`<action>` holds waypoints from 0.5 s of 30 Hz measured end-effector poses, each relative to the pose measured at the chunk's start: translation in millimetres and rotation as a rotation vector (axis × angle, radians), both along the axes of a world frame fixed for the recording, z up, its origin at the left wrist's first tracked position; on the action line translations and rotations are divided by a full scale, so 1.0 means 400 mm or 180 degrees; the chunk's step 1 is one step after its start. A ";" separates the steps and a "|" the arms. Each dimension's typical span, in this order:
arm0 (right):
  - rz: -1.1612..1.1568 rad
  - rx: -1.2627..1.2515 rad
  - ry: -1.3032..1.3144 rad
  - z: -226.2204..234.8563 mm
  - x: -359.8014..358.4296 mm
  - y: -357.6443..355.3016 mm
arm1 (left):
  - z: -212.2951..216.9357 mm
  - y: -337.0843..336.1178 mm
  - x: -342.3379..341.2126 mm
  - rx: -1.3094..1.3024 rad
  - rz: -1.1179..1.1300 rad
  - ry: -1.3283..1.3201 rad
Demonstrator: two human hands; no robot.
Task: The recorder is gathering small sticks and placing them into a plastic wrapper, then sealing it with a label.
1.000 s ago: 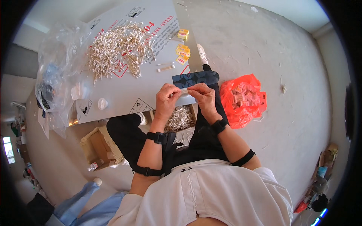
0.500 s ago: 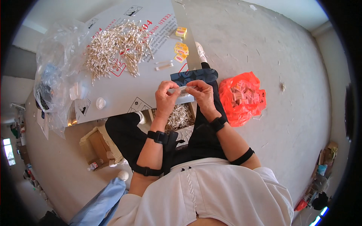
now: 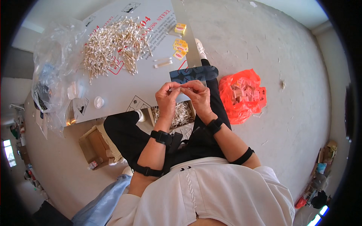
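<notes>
Small pale item pinched between both hands above the lap, just over the small box of cotton swabs; too small to identify, mostly hidden by fingertips. Left hand and right hand: fingers narrowed, tips meeting on the item. Swab pile on grey board, too many to count. Yellow packets: about four, one apart. Two loose swab bundles. One orange bag on the floor to the right, one clear bag left, contents unclear.
</notes>
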State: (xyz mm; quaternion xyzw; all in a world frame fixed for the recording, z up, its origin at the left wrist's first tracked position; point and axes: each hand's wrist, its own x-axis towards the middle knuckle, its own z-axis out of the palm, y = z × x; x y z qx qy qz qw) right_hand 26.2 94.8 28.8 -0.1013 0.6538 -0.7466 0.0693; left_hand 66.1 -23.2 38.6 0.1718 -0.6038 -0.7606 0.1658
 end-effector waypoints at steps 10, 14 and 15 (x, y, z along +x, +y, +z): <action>0.0300 -0.0321 -0.0111 -0.002 -0.026 0.020 | 0.001 -0.046 0.010 0.0168 -0.0217 0.0099; 0.0255 -0.0166 -0.0063 0.004 -0.039 0.024 | -0.006 -0.058 0.007 -0.0278 -0.0265 0.0097; 0.0251 -0.0095 0.0008 0.008 -0.041 0.023 | -0.007 -0.059 0.005 -0.0276 -0.0265 0.0095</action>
